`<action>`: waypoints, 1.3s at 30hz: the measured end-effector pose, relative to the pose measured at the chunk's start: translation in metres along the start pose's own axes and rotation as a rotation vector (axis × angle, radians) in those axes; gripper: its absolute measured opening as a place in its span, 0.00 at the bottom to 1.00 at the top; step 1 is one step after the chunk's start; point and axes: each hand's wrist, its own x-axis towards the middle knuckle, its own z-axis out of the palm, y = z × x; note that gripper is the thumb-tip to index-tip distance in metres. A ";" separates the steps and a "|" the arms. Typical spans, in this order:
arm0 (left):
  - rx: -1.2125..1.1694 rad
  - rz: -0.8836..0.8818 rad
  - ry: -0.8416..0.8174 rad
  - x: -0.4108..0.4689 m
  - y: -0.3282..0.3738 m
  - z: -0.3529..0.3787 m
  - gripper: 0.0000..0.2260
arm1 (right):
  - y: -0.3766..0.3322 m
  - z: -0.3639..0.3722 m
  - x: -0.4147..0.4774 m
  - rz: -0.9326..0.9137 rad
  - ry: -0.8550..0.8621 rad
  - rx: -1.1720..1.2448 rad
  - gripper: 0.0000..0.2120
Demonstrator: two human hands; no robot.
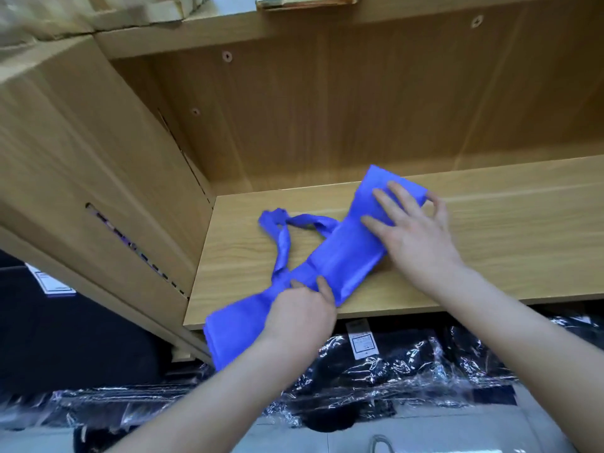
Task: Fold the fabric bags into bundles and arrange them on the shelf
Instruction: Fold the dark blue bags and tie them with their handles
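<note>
Blue bag [330,256] lies diagonally on the shelf [490,243], near end overhanging the front edge; left hand [299,310] pinches that end, right hand [408,230] presses flat, thumb probably hooking the far end.

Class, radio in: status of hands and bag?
Left hand grips blue bag at shelf edge. Right hand presses far end flat. Handles loose beside.

The bag [340,256] is smooth blue cloth with a slight sheen; the shelf [490,243] is matt wood-grain board; the packets [408,364] below are glossy plastic.
</note>
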 end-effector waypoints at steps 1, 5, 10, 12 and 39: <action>0.003 -0.006 -0.041 0.002 0.008 -0.009 0.26 | -0.002 0.003 -0.001 0.068 0.047 0.104 0.22; -0.169 0.020 -0.006 0.007 0.024 -0.044 0.16 | -0.028 0.024 -0.016 -0.014 -0.136 0.703 0.19; -0.424 0.329 0.166 0.005 -0.034 -0.016 0.12 | -0.018 0.046 -0.021 -0.128 -0.303 0.498 0.19; -0.380 0.384 0.083 0.005 -0.060 0.010 0.28 | -0.016 0.050 -0.022 -0.149 -0.262 0.470 0.19; -0.975 -0.346 0.200 0.044 -0.004 0.006 0.15 | -0.027 0.048 -0.025 0.572 0.026 0.585 0.09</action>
